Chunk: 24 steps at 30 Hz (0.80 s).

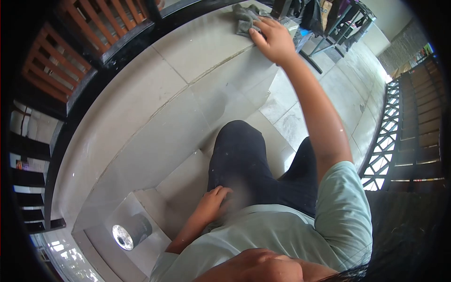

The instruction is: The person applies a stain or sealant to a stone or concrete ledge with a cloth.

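My right hand (273,40) reaches far forward, with its fingers over a crumpled grey cloth (244,21) on the tiled ledge (141,89). The thumb presses along the cloth's near edge, and part of the cloth sticks out to the left of the fingers. Close to my body, my left hand (213,202) rests against my thigh in dark trousers (237,155). Its fingers look loosely bent and lie on the trousers, and nothing shows in them. A blur hides part of that hand.
A grey cylinder (134,231) with a shiny end stands on a lower step at left. A black railing with brown wooden slats (101,23) borders the ledge. At the far end are a dark metal rack (336,33) and hanging items. A lattice gate (387,136) stands right.
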Available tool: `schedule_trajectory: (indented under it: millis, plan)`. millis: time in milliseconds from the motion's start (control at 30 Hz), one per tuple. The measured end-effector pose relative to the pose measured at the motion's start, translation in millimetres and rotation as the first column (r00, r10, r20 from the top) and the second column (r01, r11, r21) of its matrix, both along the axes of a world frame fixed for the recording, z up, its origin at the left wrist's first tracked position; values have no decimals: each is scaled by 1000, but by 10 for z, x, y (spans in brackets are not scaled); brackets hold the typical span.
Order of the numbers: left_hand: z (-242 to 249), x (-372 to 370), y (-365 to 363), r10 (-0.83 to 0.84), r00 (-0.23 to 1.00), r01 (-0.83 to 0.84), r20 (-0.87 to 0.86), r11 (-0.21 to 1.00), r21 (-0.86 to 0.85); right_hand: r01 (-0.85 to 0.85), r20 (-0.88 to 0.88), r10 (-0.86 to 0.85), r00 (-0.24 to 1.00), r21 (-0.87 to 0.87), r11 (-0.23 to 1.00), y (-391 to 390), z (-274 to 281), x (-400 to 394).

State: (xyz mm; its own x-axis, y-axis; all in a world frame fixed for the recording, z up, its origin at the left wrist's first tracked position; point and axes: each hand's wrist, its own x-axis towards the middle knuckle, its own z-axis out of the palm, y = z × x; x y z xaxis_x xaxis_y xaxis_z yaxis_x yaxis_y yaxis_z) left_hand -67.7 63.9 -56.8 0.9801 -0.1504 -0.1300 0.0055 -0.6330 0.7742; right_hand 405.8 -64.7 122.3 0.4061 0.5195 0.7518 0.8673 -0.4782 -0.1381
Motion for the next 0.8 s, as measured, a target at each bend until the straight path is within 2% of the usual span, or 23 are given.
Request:
schedule_trajectory:
  millis: [33,133,200,233,333,533,800]
  plan:
    - [-16,6,-4,-4,1000,4,0,1000,-2,-8,108,-7,994,137,991,45,-79,8]
    - [48,67,-9,-10,999,8,-49,1000,-27,-5,208,-82,975,388,922,198,-376,64]
    - [80,78,-6,-2,995,-7,-99,996,-88,-73,198,-18,980,446,892,254,-444,106]
    - [69,104,-18,-8,993,-6,-119,993,-119,-86,240,-39,970,488,868,270,-481,99]
    - [73,115,-58,-27,999,24,-24,993,-119,-141,264,6,964,494,858,208,-385,16]
    - [107,126,-3,-22,991,3,-132,991,-137,-168,330,-7,944,500,850,213,-468,0]
    - [12,173,30,13,991,-40,-136,980,-197,-133,307,-33,951,503,854,191,-678,79]
